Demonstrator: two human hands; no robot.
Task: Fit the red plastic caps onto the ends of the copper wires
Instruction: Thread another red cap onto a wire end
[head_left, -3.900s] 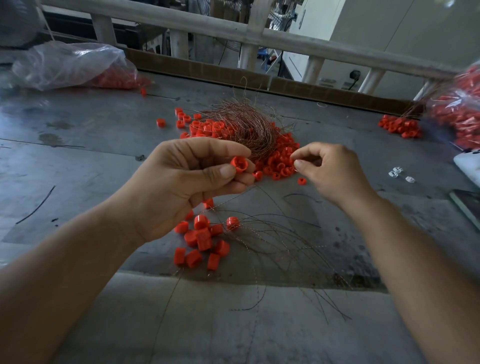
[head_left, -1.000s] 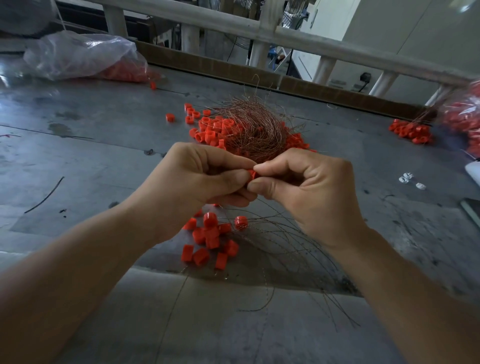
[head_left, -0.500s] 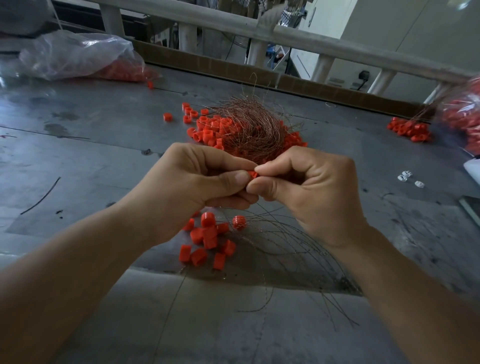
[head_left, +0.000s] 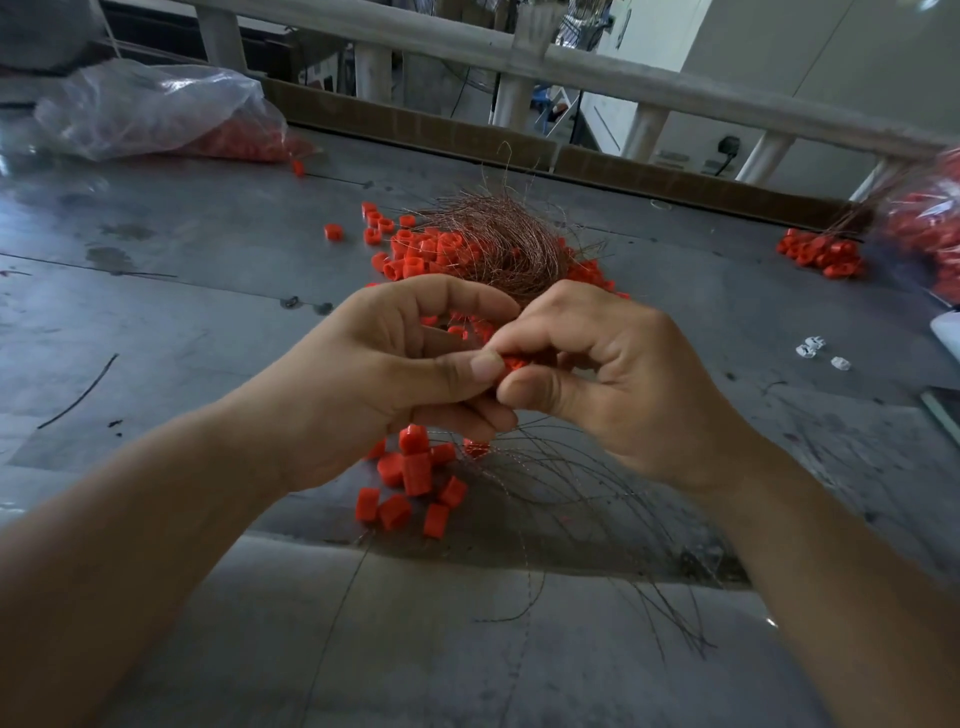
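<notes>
The hands were apart a few seconds back; now they've met. The left hand (head_left: 384, 374) pinches one red cap (head_left: 514, 362) and the right hand (head_left: 613, 374) pinches the same cap, fingers curled. The cap's mostly buried between fingertips, and I can't make out any wire end in it. There are roughly ten loose caps (head_left: 410, 478) under the left hand, some covered by it. Thin strands (head_left: 571, 499) fan out below the right hand. Beyond both hands, one copper wire tangle (head_left: 498, 244) sits on a cap pile (head_left: 415, 249) too dense to count. Three white bits (head_left: 810, 348) lie off to the right, where a bag (head_left: 930, 223) is cut off by the frame. The bare table (head_left: 156, 312) stretches left of the left hand.
</notes>
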